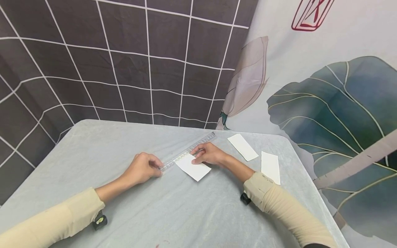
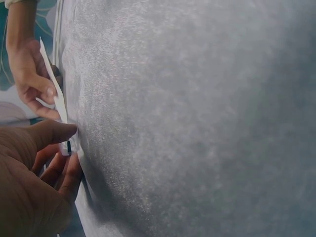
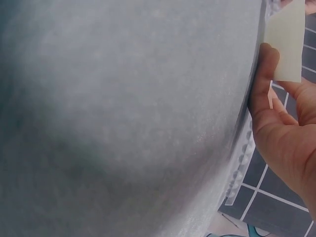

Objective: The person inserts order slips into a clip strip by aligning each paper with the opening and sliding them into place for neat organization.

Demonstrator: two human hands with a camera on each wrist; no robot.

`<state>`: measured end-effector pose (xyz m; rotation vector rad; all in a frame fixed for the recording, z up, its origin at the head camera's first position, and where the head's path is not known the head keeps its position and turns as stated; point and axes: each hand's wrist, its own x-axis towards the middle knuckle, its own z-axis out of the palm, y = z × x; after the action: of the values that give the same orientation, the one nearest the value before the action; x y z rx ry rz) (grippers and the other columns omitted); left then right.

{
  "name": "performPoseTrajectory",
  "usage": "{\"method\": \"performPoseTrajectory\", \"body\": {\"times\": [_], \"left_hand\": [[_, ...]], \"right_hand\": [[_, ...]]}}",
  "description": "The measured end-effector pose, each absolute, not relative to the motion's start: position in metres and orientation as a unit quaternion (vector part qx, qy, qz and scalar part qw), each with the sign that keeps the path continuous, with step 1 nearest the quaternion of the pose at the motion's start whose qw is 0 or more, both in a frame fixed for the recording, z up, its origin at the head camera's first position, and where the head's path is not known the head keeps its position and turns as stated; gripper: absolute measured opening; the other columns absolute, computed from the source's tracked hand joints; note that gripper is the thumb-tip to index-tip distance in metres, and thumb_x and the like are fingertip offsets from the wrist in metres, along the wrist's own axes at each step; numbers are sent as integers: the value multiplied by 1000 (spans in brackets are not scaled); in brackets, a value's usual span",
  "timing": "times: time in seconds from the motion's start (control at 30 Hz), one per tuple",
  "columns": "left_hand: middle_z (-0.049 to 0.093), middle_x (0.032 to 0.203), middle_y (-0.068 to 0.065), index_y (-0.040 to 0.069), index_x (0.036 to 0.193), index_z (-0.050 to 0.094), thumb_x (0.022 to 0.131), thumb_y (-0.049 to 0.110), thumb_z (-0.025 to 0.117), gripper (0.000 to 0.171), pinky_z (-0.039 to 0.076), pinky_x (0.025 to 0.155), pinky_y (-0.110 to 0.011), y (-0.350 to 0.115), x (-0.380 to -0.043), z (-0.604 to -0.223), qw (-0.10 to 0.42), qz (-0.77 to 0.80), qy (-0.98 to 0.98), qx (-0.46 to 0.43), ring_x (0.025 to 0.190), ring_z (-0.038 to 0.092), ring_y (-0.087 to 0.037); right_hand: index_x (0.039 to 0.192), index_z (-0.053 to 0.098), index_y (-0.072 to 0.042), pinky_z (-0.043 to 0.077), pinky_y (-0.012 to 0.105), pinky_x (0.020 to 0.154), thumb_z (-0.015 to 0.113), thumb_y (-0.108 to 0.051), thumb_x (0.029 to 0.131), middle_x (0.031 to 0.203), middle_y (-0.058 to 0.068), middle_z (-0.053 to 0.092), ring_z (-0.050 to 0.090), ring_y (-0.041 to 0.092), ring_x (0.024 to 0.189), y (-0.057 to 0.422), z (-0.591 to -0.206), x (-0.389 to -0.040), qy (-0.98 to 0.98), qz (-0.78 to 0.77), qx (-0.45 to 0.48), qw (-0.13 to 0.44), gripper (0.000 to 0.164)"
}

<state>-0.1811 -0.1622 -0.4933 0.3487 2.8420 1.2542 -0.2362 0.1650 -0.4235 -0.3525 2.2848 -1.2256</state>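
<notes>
A clear plastic ruler [image 1: 203,140] lies slantwise across the grey-covered table [image 1: 149,210]. My left hand [image 1: 141,168] pinches its near end between thumb and fingers; that ruler end also shows between the fingertips in the left wrist view. Along the ruler's middle sits a small white piece of paper [image 1: 195,171], its upper edge against the ruler. My right hand [image 1: 209,154] holds this paper by its right side, thumb on top, other fingers reaching toward the ruler. In the right wrist view the paper [image 3: 285,44] rises past the fingers, hiding part of the ruler.
Two more white paper strips [image 1: 243,147] lie at the table's right, one of them [image 1: 270,167] partly behind my right sleeve. A dark gridded cloth [image 1: 124,62] hangs behind the table, and a leaf-printed curtain [image 1: 335,103] hangs to the right.
</notes>
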Motion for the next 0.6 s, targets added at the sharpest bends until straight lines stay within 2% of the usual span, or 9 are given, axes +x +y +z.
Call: {"method": "performPoseTrajectory", "body": {"times": [0.17,0.4,0.47,0.6], "left_hand": [[81,85,20,34,90,86,73,21,98,24,62,79,-30,-162,-181,-492,12,401,910,108,86,76,-9],[82,85,12,23,92,88,73,19,97,22,59,74,-25,-158,-174,-484,-4,401,909,112,82,73,-6],[83,87,9,20,94,89,74,18,97,22,59,75,-26,-158,-170,-482,-9,409,904,124,84,73,-9],[83,86,11,23,93,88,73,19,97,22,60,76,-26,-159,-173,-486,-6,410,904,120,84,74,-8]], "right_hand": [[129,79,-3,56,22,79,92,-11,91,87,-3,75,67,10,82,164,-423,-235,843,-453,-132,256,41],[128,79,-3,56,21,78,92,-10,90,85,-3,75,68,10,80,164,-426,-236,840,-459,-133,256,40],[128,80,-3,56,22,78,92,-11,90,85,-3,76,68,10,80,164,-426,-236,841,-458,-133,255,40],[128,80,-3,56,22,78,92,-11,90,86,-2,77,69,10,80,163,-426,-236,842,-457,-134,255,40]]}}
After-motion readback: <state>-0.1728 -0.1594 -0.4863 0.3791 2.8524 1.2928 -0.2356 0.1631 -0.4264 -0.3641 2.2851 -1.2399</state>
